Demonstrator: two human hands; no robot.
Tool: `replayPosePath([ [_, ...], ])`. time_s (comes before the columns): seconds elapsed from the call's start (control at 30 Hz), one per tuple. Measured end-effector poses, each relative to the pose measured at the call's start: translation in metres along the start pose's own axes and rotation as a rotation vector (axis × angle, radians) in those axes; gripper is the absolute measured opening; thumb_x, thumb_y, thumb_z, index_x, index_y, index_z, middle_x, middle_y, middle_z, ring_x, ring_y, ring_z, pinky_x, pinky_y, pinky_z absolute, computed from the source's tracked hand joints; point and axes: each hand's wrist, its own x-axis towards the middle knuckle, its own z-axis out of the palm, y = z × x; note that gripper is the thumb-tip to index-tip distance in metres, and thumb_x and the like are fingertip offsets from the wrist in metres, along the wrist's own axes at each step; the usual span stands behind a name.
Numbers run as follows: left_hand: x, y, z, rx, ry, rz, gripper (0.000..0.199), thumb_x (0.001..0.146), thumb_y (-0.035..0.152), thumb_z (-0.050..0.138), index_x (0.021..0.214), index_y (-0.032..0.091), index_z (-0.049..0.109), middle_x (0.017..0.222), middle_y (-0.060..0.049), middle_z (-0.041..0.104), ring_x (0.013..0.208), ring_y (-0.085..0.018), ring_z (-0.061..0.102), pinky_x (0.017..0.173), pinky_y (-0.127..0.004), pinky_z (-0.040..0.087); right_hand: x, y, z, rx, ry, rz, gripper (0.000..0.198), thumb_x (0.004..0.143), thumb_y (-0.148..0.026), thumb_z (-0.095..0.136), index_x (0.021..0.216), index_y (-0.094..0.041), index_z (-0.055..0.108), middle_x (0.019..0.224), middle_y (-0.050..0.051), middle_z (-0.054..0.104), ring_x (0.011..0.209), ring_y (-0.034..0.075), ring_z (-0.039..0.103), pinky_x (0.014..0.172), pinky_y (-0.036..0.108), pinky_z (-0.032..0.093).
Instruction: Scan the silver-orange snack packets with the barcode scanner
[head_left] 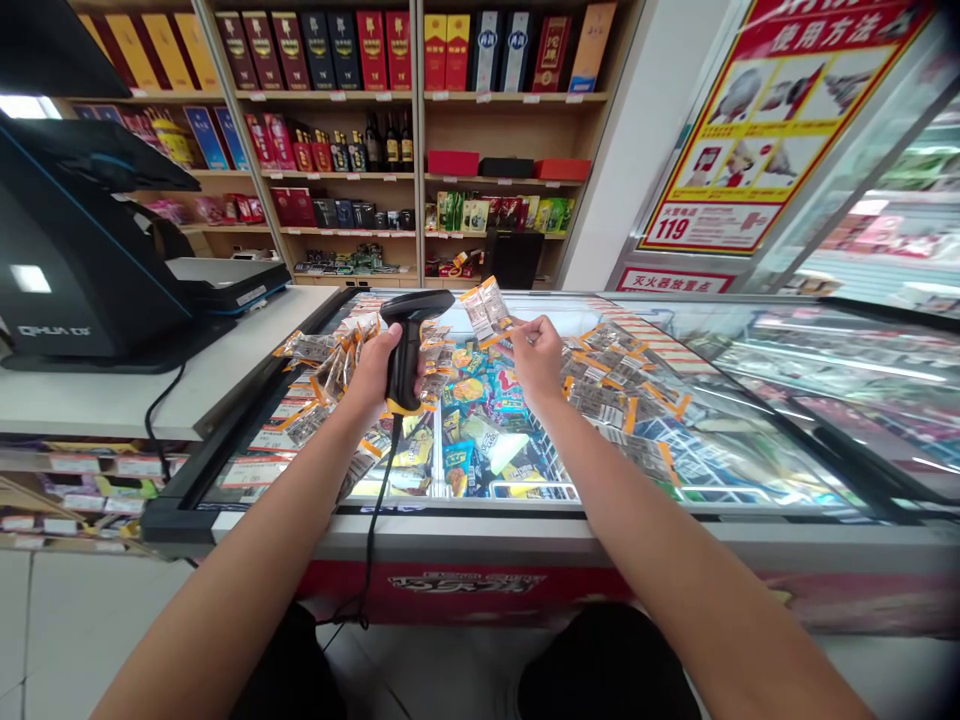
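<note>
My left hand (373,370) is wrapped round the grip of a black barcode scanner (406,350) with a yellow base, its cable hanging down over the freezer front. A small clear snack packet (487,312) with orange edges is pinched in my right hand (537,358), just right of the scanner head and apart from it. More such packets (334,360) lie heaped on the glass beside and behind my left hand. Another spread of orange-edged packets (611,385) rests on the glass to the right of my right hand.
Under me stands a chest freezer (480,540) with a glass top, bagged goods (487,400) showing inside. On the left, a counter (90,405) bears a dark checkout machine (97,240). Shelves (337,95) of boxes and bottles line the back wall. A red-and-yellow poster (780,120) hangs at right.
</note>
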Motion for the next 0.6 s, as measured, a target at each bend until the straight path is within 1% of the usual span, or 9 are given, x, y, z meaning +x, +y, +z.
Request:
replayPosePath([
  [0.2, 0.001, 0.000, -0.001, -0.036, 0.033, 0.007, 0.054, 0.080, 0.072, 0.068, 0.089, 0.019, 0.060, 0.062, 0.001, 0.064, 0.040, -0.011, 0.056, 0.037, -0.023, 0.042, -0.003, -0.005, 0.003, -0.011, -0.004, 0.030, 0.027, 0.086, -0.033, 0.066, 0.083, -0.026, 0.040, 0.108, 0.004, 0.069, 0.115, 0.022, 0.069, 0.086, 0.040, 0.067],
  [0.27, 0.002, 0.000, -0.002, -0.035, 0.046, 0.010, 0.052, 0.083, 0.071, 0.066, 0.090, 0.019, 0.061, 0.061, 0.001, 0.064, 0.040, -0.011, 0.056, 0.037, -0.023, 0.041, 0.003, -0.005, 0.001, -0.046, 0.038, 0.036, 0.024, 0.087, -0.033, 0.064, 0.085, -0.027, 0.040, 0.106, 0.004, 0.070, 0.108, 0.022, 0.071, 0.082, 0.039, 0.067],
  [0.3, 0.003, 0.000, -0.003, -0.037, 0.051, 0.014, 0.052, 0.084, 0.070, 0.065, 0.091, 0.019, 0.061, 0.061, 0.001, 0.065, 0.040, -0.011, 0.055, 0.037, -0.023, 0.041, 0.007, -0.004, -0.003, -0.086, 0.079, 0.035, 0.023, 0.087, -0.034, 0.063, 0.086, -0.027, 0.041, 0.104, 0.004, 0.069, 0.102, 0.022, 0.072, 0.078, 0.038, 0.067],
  [0.37, 0.003, 0.002, -0.003, -0.035, 0.071, 0.021, 0.052, 0.085, 0.071, 0.063, 0.092, 0.019, 0.061, 0.060, 0.001, 0.064, 0.038, -0.011, 0.054, 0.037, -0.023, 0.040, 0.021, -0.002, -0.016, -0.218, 0.193, 0.006, 0.019, 0.090, -0.037, 0.060, 0.089, -0.027, 0.043, 0.098, 0.006, 0.068, 0.093, 0.024, 0.072, 0.073, 0.039, 0.065],
  [0.4, 0.003, 0.003, -0.002, -0.033, 0.084, 0.022, 0.052, 0.086, 0.071, 0.063, 0.092, 0.019, 0.060, 0.059, 0.002, 0.063, 0.038, -0.011, 0.053, 0.037, -0.023, 0.040, 0.029, 0.000, -0.025, -0.300, 0.253, -0.026, 0.018, 0.092, -0.039, 0.058, 0.091, -0.026, 0.045, 0.095, 0.006, 0.067, 0.090, 0.025, 0.072, 0.072, 0.040, 0.064],
  [0.47, 0.002, 0.007, -0.001, -0.030, 0.104, 0.023, 0.052, 0.087, 0.072, 0.063, 0.091, 0.020, 0.059, 0.059, 0.002, 0.063, 0.038, -0.011, 0.053, 0.037, -0.023, 0.039, 0.043, 0.002, -0.047, -0.476, 0.334, -0.109, 0.015, 0.095, -0.039, 0.054, 0.094, -0.025, 0.050, 0.090, 0.008, 0.067, 0.090, 0.027, 0.072, 0.080, 0.044, 0.061],
  [0.53, 0.000, 0.010, 0.000, -0.032, 0.115, 0.023, 0.052, 0.087, 0.072, 0.063, 0.091, 0.020, 0.059, 0.059, 0.002, 0.063, 0.039, -0.011, 0.054, 0.037, -0.023, 0.039, 0.052, 0.002, -0.065, -0.601, 0.354, -0.158, 0.017, 0.099, -0.037, 0.048, 0.102, -0.022, 0.054, 0.093, 0.011, 0.069, 0.091, 0.028, 0.072, 0.088, 0.050, 0.057],
  [0.6, -0.001, 0.012, 0.002, -0.034, 0.117, 0.022, 0.053, 0.088, 0.071, 0.063, 0.091, 0.019, 0.060, 0.059, 0.002, 0.063, 0.040, -0.011, 0.056, 0.039, -0.023, 0.041, 0.053, -0.002, -0.074, -0.736, 0.331, -0.212, 0.022, 0.100, -0.036, 0.048, 0.112, -0.020, 0.057, 0.106, 0.016, 0.071, 0.106, 0.032, 0.070, 0.098, 0.057, 0.052],
])
